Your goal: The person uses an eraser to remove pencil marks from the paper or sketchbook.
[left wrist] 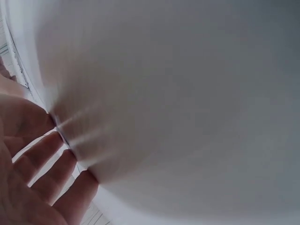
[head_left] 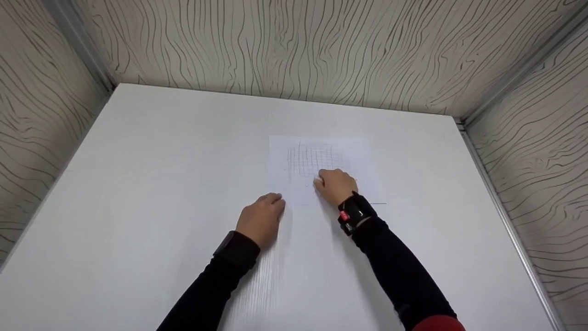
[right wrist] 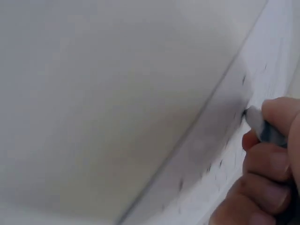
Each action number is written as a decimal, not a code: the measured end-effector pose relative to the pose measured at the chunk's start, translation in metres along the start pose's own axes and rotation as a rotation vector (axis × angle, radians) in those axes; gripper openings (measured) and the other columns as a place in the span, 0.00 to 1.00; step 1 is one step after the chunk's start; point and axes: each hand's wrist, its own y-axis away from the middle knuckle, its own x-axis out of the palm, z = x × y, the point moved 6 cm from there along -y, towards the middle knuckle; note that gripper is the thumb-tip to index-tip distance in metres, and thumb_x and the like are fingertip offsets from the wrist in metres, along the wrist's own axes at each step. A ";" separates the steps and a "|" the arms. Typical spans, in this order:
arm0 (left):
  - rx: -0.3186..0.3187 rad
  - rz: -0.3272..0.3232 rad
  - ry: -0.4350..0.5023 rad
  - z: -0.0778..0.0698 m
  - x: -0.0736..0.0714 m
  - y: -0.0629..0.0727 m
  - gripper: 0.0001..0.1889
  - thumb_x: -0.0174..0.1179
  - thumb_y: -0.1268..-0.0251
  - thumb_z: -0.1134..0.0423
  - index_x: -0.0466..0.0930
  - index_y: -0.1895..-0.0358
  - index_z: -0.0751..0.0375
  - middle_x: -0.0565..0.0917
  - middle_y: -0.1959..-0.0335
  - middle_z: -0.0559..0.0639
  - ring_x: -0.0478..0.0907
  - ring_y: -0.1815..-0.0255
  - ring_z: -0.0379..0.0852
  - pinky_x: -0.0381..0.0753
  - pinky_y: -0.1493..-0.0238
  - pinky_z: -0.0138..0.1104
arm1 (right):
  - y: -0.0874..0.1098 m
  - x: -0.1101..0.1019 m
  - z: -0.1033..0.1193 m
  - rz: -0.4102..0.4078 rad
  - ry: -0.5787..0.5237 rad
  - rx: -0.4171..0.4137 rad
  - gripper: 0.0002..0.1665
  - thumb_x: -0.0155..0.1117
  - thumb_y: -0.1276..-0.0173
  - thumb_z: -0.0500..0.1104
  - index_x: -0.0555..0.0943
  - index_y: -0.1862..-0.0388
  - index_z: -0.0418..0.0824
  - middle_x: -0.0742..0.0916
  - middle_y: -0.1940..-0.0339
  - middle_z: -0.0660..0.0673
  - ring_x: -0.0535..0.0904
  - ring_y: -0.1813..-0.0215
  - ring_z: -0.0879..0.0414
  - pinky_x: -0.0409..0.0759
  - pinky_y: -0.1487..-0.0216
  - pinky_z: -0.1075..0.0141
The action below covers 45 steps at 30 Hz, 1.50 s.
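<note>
One grid-marked sheet (head_left: 317, 158) lies right of frame centre. Over it the right hand (head_left: 339, 185) pinches a pale block (right wrist: 254, 118), probably an eraser; at its lower left the left hand (head_left: 262, 218) rests, fingers extended, gripping nothing. Short strokes away from there should avoid creases.

No wording, brand or number can be read. The black right wristband (head_left: 366, 205) carries a small red patch (head_left: 343, 215) too small to make out, and the paper (head_left: 278, 156) shows drawn crossing lines (head_left: 312, 158) rather than legible characters.
</note>
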 end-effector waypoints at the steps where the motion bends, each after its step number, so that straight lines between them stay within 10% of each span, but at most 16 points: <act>1: 0.001 0.004 -0.002 0.001 0.001 0.000 0.13 0.57 0.30 0.75 0.87 0.49 0.63 0.85 0.43 0.57 0.82 0.39 0.54 0.87 0.50 0.46 | 0.001 0.001 -0.002 -0.002 0.002 0.002 0.18 0.60 0.25 0.46 0.72 0.75 0.42 0.76 0.78 0.46 0.72 0.72 0.50 0.72 0.69 0.57; 13: -0.031 0.021 -0.036 0.012 -0.007 0.010 0.09 0.60 0.33 0.74 0.88 0.56 0.65 0.86 0.55 0.56 0.86 0.52 0.54 0.88 0.63 0.46 | 0.015 -0.007 -0.071 -0.009 -0.030 0.143 0.18 0.56 0.23 0.46 0.73 0.74 0.39 0.77 0.76 0.44 0.72 0.71 0.49 0.70 0.68 0.58; 22: -0.032 -0.047 0.035 0.002 -0.015 0.008 0.05 0.62 0.32 0.71 0.88 0.61 0.66 0.87 0.54 0.57 0.85 0.49 0.55 0.87 0.54 0.45 | 0.013 -0.004 -0.045 0.002 0.001 0.107 0.17 0.55 0.22 0.48 0.79 0.68 0.38 0.81 0.74 0.43 0.75 0.71 0.49 0.74 0.67 0.56; 31: -0.005 0.028 0.085 -0.012 0.002 0.007 0.12 0.57 0.26 0.68 0.86 0.47 0.65 0.84 0.43 0.60 0.81 0.39 0.57 0.85 0.46 0.47 | 0.011 0.008 -0.016 -0.003 0.091 0.046 0.17 0.59 0.25 0.46 0.74 0.75 0.40 0.76 0.79 0.46 0.69 0.75 0.52 0.68 0.72 0.60; 45: 0.019 0.041 0.027 -0.017 0.003 0.005 0.13 0.58 0.28 0.71 0.85 0.44 0.65 0.83 0.42 0.59 0.79 0.37 0.57 0.86 0.47 0.46 | 0.015 -0.015 -0.071 -0.039 0.102 0.148 0.17 0.58 0.21 0.48 0.81 0.63 0.36 0.84 0.71 0.38 0.76 0.72 0.46 0.78 0.67 0.53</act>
